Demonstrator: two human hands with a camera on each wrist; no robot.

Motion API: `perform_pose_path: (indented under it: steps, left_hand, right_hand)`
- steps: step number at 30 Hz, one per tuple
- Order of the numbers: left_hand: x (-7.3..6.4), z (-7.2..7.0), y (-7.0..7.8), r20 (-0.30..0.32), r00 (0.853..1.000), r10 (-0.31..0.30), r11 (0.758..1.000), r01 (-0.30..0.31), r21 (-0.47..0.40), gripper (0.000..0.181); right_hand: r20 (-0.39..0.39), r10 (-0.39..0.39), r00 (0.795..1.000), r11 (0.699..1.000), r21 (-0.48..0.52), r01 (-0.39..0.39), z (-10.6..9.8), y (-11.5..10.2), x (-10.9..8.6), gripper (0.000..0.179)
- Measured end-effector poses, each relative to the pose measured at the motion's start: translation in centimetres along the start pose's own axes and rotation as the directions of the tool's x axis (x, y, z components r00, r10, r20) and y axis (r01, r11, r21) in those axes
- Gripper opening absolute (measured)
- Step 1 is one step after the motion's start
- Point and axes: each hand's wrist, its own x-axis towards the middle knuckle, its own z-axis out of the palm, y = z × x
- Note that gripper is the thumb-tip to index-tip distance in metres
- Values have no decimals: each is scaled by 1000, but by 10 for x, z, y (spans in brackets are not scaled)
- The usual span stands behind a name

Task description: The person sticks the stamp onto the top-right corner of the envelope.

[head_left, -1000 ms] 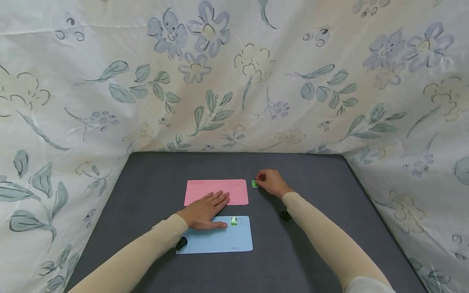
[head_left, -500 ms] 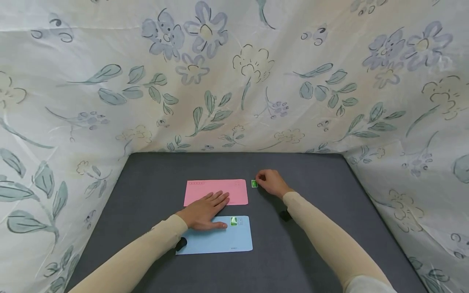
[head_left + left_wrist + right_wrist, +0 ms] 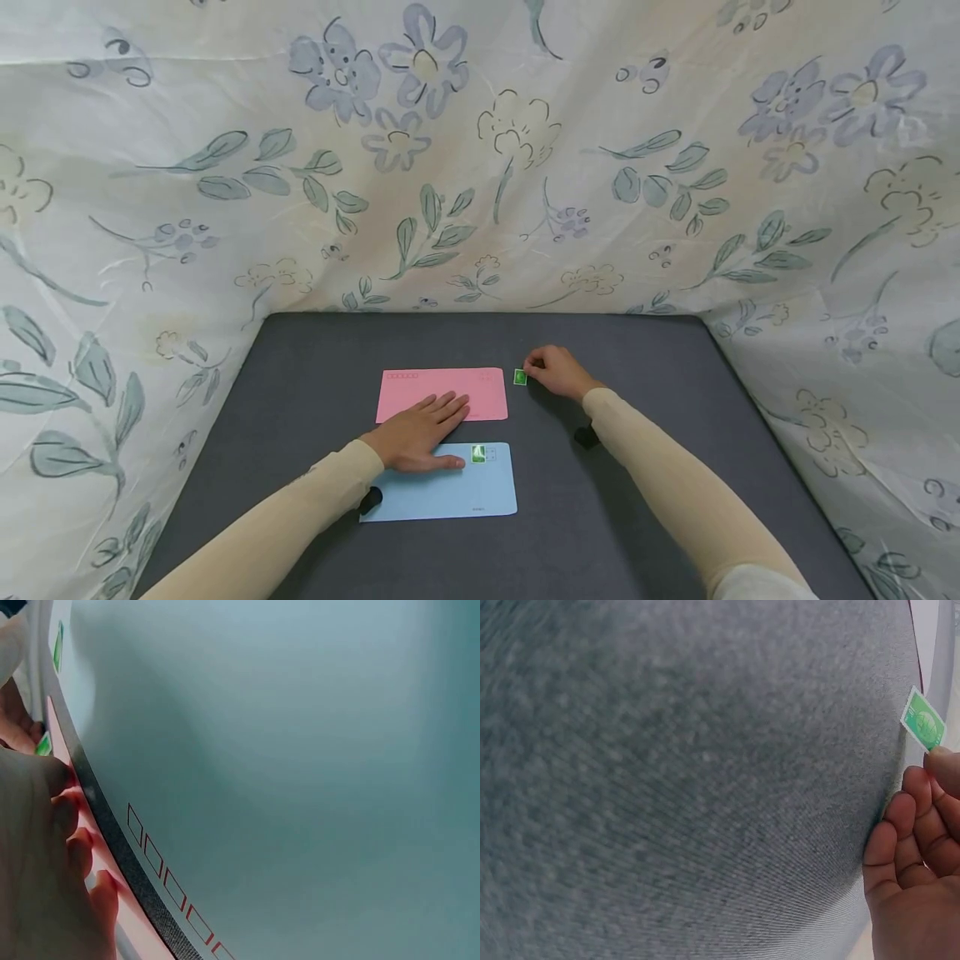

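My right hand (image 3: 557, 372) pinches a small green postage stamp (image 3: 520, 377) by its edge, just right of the pink envelope (image 3: 483, 387). In the right wrist view the stamp (image 3: 925, 720) has a white border and sticks out beyond the thumb and fingertip. My left hand (image 3: 420, 433) lies flat with fingers spread, its fingertips on the pink envelope and its thumb over the light blue envelope (image 3: 450, 496). A green stamp (image 3: 478, 453) sits at the blue envelope's upper right. In the left wrist view the blue envelope (image 3: 300, 765) fills most of the picture.
Both envelopes lie on a dark grey tabletop (image 3: 600, 533), the pink one behind the blue one. A floral curtain (image 3: 517, 192) surrounds the table at the back and sides. Small black devices sit under both wrists.
The right hand and its stamp have shifted very slightly left, and the stamp shows a little more fully. The left hand and both envelopes stay in place.
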Motion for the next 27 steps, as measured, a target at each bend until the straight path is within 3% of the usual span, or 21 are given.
perform_pose_path:
  steps: [27]
  left_hand:
    - [3, -5, -5, 31, 1000, -5, 1000, 4, 5, 100]
  right_hand:
    - [64, 45, 997, 999, 25, -47, -3, -28, 12, 17]
